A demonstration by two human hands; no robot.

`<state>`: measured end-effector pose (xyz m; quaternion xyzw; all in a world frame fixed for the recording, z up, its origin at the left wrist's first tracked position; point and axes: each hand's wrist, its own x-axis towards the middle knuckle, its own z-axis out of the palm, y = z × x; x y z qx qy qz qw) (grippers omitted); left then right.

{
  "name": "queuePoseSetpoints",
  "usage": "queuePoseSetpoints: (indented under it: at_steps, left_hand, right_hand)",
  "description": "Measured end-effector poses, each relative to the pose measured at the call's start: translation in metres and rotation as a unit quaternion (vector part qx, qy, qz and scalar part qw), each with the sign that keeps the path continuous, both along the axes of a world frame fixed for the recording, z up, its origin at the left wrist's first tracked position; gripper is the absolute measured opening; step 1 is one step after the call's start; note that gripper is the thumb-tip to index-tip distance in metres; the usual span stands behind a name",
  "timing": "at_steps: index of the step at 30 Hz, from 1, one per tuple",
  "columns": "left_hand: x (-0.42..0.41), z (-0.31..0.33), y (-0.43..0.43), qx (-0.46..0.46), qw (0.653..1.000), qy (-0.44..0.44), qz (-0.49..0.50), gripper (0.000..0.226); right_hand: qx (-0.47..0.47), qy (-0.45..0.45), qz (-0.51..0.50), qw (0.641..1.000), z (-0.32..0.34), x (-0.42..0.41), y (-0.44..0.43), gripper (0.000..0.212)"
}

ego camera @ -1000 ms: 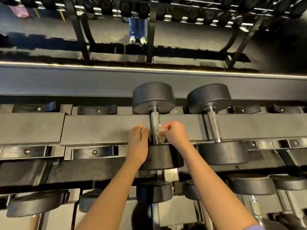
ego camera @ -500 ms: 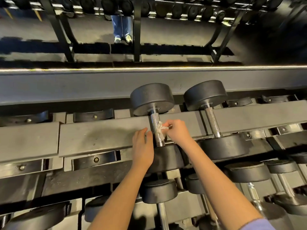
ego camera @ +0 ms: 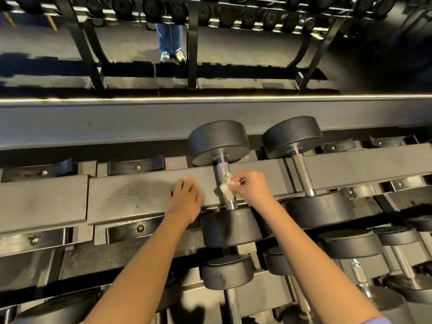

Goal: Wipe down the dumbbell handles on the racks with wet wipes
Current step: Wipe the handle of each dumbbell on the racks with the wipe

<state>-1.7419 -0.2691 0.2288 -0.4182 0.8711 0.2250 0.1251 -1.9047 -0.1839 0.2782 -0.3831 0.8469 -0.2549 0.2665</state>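
Right hand (ego camera: pixel 253 188) pinches a crumpled white wipe (ego camera: pixel 227 190) between thumb and curled fingers and presses it against the right side of a knurled steel handle (ego camera: pixel 222 170). That handle belongs to a black dumbbell (ego camera: pixel 230 226) lying across the top tier of the rack (ego camera: pixel 131 199), one head toward 12 o'clock and the other toward 6 o'clock. Left hand (ego camera: pixel 185 201) lies flat on the rack's grey beam at 9 o'clock from the handle, fingers straight and a little spread, gripping nothing and just short of the handle. A second dumbbell (ego camera: pixel 302 176) sits parallel at 3 o'clock from the first, just beside the right hand. Lower dumbbells (ego camera: pixel 228 272) fill the tier below, toward 6 o'clock. Far out at 12 o'clock, legs (ego camera: pixel 170 40) in jeans stand on the floor.
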Motion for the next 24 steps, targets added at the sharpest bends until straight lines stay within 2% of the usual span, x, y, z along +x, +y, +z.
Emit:
queuePoseSetpoints:
  at_steps: [8,15,20,24]
  left_hand:
    - [0.002,-0.006,0.000,-0.014,1.000,-0.012,-0.011,0.062]
    - [0.003,-0.004,0.002,-0.019,1.000,-0.012,-0.014,0.061]
    - [0.003,-0.003,0.000,-0.010,1.000,-0.015,-0.019,0.060]
    - [0.004,-0.003,-0.002,-0.008,1.000,-0.013,-0.020,0.060]
  right_hand:
    - [-0.135,-0.002,-0.080,0.988,-0.002,0.004,-0.029,0.003]
    - [-0.065,0.039,-0.022,0.997,-0.011,0.000,-0.019,0.017]
    - [-0.160,0.012,-0.092,0.983,-0.004,0.001,-0.041,0.008]
    - [-0.160,0.020,-0.074,0.984,-0.006,0.004,-0.036,0.016]
